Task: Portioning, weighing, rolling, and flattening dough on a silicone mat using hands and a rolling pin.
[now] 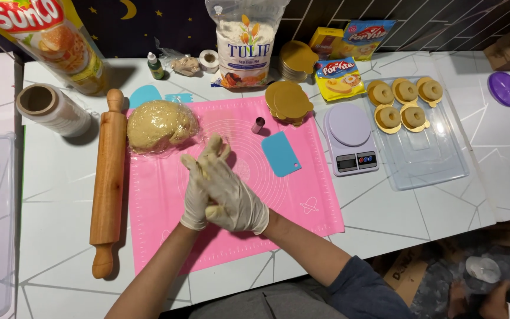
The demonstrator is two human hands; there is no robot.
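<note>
Pale dough piece (212, 211) is being rolled between our gloved left hand (199, 192) and right hand (234, 198), palms pressed together at frame centre. We are keeping pressure even, working over the pink mat (166, 195).

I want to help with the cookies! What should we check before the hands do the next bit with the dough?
1. Gloves on both hands: ok; left hand and right hand are gloved.
2. Dough piece between the palms: ok, a bit shows, pressed between them.
3. Pink mat under the hands: ok.
4. Big dough lump wrapped: ok, it lies in clear film on the mat.
5. Rolling pin close by: ok, beside the mat's left edge.
6. Scale switched on: cannot tell.
</note>
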